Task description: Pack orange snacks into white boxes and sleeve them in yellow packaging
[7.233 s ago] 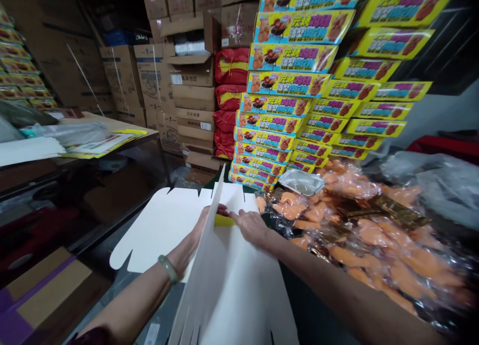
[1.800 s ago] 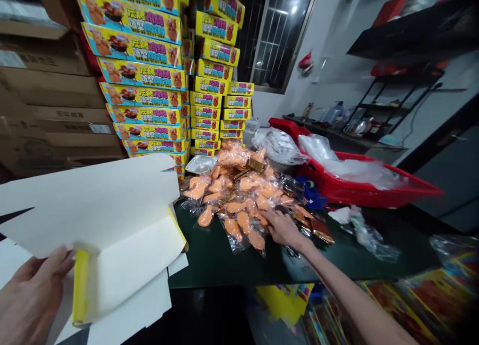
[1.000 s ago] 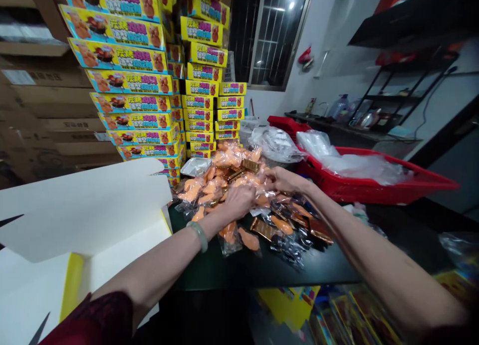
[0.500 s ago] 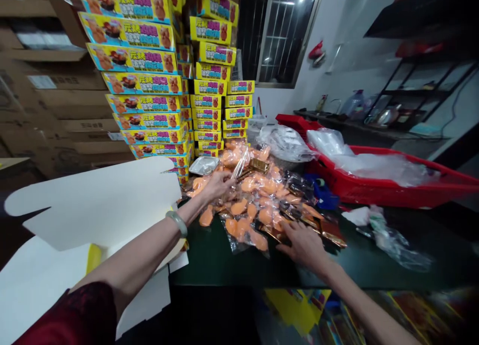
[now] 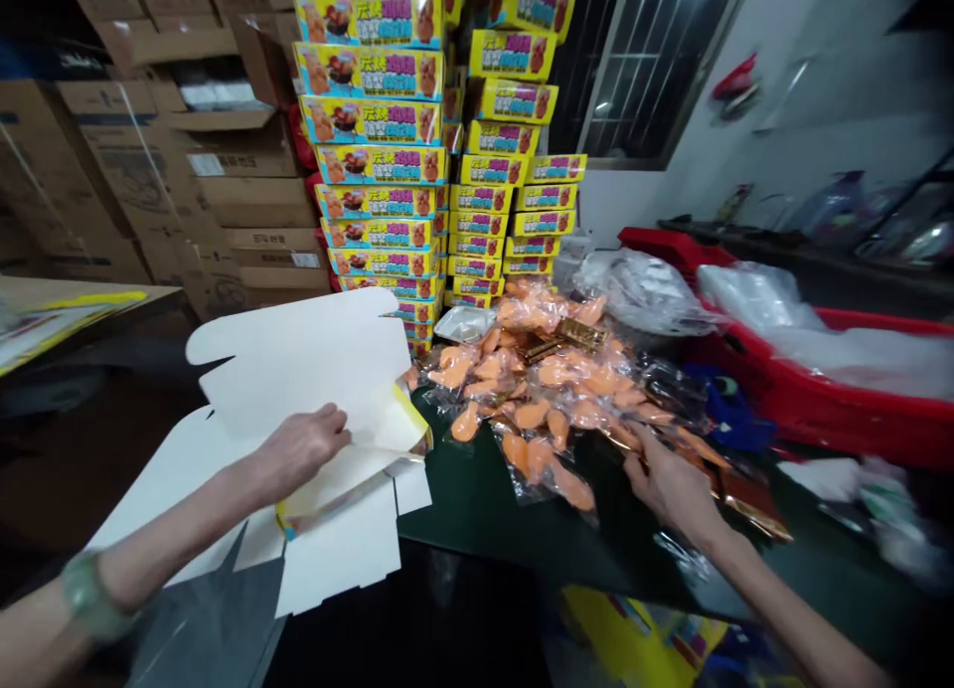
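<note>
My left hand (image 5: pixel 302 449) rests on a half-folded white carton blank (image 5: pixel 298 370) with a yellow inner edge, fingers curled on its lower panel. My right hand (image 5: pixel 671 489) lies palm down, fingers spread, on clear and gold packets at the near right edge of a heap of orange snack packets (image 5: pixel 552 390). The heap sits on a dark green table (image 5: pixel 484 509). I cannot tell whether the right hand grips a packet.
A tall stack of yellow printed boxes (image 5: pixel 388 171) rises behind the heap, brown cartons (image 5: pixel 224 171) to its left. A foil tray (image 5: pixel 463 322) lies by the stack. A red crate (image 5: pixel 835 410) with plastic bags stands at the right. More flat blanks (image 5: pixel 335 559) lie under the carton.
My left hand drew back from the snack heap to the white carton at the left. My right hand stayed at the heap's near right edge. The view swung left.
</note>
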### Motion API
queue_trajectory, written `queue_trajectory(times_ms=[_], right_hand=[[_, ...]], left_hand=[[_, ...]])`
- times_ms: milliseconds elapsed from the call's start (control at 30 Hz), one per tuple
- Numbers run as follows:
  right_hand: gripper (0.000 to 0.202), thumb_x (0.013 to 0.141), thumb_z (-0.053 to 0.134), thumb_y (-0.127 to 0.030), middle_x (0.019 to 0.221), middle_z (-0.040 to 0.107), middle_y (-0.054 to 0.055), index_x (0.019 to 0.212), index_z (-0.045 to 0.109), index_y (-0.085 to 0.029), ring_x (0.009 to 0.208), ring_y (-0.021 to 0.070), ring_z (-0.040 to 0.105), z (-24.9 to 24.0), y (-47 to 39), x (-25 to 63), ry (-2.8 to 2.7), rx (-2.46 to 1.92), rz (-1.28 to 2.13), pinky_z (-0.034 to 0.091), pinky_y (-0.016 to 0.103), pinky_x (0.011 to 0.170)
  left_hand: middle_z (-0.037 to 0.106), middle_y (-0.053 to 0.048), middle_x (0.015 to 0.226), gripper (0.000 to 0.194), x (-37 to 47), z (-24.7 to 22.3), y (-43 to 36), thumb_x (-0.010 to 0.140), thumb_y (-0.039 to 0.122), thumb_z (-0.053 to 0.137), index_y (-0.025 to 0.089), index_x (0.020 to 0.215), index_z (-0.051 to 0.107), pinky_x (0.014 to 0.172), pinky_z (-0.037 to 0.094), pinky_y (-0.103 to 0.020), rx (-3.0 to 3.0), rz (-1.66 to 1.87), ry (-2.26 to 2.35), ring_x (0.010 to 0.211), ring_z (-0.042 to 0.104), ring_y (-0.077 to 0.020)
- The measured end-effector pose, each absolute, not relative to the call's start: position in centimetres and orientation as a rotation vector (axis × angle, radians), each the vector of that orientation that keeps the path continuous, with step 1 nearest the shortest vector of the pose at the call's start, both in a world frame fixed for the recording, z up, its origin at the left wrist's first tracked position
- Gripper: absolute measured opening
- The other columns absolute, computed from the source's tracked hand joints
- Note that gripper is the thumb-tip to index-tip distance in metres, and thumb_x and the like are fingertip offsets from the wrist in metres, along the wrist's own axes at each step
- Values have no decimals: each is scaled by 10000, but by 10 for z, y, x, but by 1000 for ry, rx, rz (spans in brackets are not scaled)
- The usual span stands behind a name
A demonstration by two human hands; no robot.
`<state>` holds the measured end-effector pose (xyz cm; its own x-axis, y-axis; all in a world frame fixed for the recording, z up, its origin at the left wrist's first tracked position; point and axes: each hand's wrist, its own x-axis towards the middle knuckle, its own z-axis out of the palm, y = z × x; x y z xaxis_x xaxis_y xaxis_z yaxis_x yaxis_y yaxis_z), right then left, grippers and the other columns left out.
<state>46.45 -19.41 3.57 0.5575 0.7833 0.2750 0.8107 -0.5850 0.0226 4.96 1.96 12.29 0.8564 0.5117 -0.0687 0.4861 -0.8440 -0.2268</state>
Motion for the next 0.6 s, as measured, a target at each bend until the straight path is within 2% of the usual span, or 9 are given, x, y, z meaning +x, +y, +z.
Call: queue_trajectory(times_ms=[133,233,333,433,500,600], right_hand=[[421,834,360,-266,802,683,101,1214,499,-148,710,238,642,43,-192,470,-1279,-2678,-221,408,292,598],[405,845,354,-264,788,679,95,1191,524,-140,700,226,634,43,-193,467,-1278,-2668,-198,409,284,603],[385,854,359,-252,879,666,100,1171,551,-147,771,219,624,37,-199,455,-1366,-2575,-373,435,286,651],[349,849,378,-233,1005,627,125,1105,595,-136,914,238,586,25,-207,438,-1523,-2367,-604,449,325,769],[334,832,429,-259,1058,602,152,1075,607,-117,977,264,558,17,-211,430,-1625,-2238,-614,443,366,827],[369,843,447,-339,1109,585,156,1100,585,-113,1008,243,556,14,-211,430,-1661,-2103,-358,455,347,850]], left_hand=[[605,-146,863,391,56,115,12,748,-67,315,103,823,659,594,451,-331,-2650,385,-1119,875,549,-289],[606,-168,872,398,67,105,15,778,-48,278,65,800,658,610,463,-340,-2589,419,-1177,889,553,-295],[597,-164,909,401,78,95,16,797,-33,261,61,835,649,646,461,-330,-2653,361,-1087,915,535,-278],[587,-157,935,398,86,88,12,790,-32,258,72,840,639,673,446,-331,-2723,311,-1025,940,514,-278],[589,-140,930,395,89,83,9,788,-31,255,87,833,630,679,436,-313,-2770,274,-1053,909,526,-252],[601,-62,849,367,89,74,8,797,-2,276,150,808,610,675,422,-264,-2942,158,-1080,766,552,-174]])
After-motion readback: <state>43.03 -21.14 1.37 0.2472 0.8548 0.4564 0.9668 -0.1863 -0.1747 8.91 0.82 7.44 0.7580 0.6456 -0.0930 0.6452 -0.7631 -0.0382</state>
